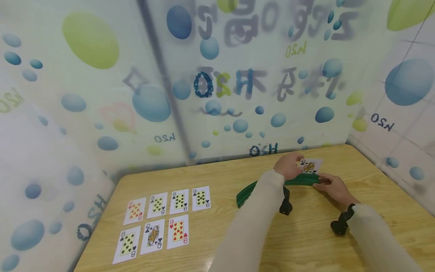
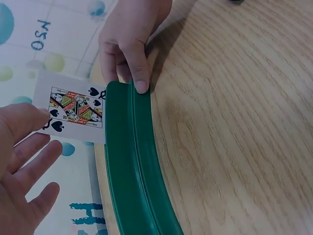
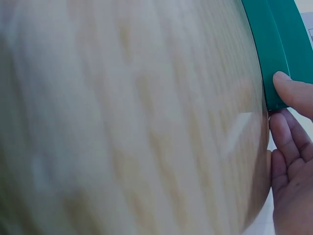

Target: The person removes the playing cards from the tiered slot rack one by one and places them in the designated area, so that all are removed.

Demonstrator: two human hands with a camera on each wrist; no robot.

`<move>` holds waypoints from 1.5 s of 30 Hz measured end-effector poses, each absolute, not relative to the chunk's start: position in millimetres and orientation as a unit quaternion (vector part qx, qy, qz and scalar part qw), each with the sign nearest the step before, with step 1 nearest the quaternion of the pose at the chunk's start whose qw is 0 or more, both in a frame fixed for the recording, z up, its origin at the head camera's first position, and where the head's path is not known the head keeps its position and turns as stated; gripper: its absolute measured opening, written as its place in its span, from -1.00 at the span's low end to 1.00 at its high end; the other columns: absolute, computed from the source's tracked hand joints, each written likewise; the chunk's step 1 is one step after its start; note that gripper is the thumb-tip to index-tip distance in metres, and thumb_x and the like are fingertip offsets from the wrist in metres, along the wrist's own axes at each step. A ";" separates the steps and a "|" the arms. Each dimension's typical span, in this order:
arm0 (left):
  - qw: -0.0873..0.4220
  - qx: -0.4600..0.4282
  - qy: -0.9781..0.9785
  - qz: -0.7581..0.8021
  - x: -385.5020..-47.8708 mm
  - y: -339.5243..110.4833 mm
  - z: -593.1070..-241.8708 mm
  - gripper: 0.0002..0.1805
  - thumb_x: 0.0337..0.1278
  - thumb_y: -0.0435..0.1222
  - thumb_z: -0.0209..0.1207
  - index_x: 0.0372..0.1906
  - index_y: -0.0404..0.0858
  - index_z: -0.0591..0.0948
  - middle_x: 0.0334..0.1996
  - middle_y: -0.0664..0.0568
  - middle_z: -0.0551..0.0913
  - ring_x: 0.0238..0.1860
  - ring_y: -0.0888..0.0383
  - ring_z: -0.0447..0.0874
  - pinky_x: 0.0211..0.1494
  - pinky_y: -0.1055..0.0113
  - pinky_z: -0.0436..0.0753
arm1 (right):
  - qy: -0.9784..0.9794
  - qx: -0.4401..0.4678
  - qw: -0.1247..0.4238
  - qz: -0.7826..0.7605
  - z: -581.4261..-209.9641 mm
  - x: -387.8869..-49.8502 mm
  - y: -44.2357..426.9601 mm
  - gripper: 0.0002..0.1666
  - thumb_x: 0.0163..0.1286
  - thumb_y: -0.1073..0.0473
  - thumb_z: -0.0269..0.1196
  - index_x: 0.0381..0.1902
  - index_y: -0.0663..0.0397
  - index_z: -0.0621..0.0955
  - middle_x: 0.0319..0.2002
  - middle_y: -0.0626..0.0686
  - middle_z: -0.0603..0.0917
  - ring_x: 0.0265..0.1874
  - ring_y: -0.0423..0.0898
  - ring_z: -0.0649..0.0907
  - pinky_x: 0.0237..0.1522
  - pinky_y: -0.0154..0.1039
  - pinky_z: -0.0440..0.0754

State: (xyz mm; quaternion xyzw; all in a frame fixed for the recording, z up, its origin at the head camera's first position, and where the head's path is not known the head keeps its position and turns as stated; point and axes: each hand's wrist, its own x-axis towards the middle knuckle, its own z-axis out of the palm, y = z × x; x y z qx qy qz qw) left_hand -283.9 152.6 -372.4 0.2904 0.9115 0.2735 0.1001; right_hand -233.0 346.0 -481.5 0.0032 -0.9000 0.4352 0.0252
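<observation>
A queen of spades playing card (image 1: 312,165) stands upright at the right end of a green curved card holder (image 1: 302,180). My left hand (image 1: 289,166) pinches this card at its edge; in the left wrist view the thumb lies over the card's face and the other fingers are loosely bent. At the holder's right end, my right hand (image 1: 334,189) grips it, with the thumb on the near side and the fingers at the end and below, as the right wrist view shows. My left forearm hides part of the holder in the head view.
On the left of the wooden table (image 1: 217,223) several playing cards lie face up in two rows, among them a queen of clubs (image 1: 153,237) and a nine of hearts (image 1: 178,231). A patterned curtain (image 1: 217,124) hangs behind the table's back edge.
</observation>
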 end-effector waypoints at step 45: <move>-0.016 0.261 0.912 0.314 -277.2 119.8 -384.5 -0.81 0.22 -0.20 0.11 -0.16 -0.04 0.70 -0.24 0.26 0.66 -0.34 0.41 0.56 -0.31 0.57 0.47 | -0.901 0.011 0.024 0.432 -478.9 -231.0 345.3 -0.24 0.31 0.09 0.18 0.22 0.57 0.21 0.03 0.55 0.36 -0.03 0.36 0.43 -0.07 0.14 0.43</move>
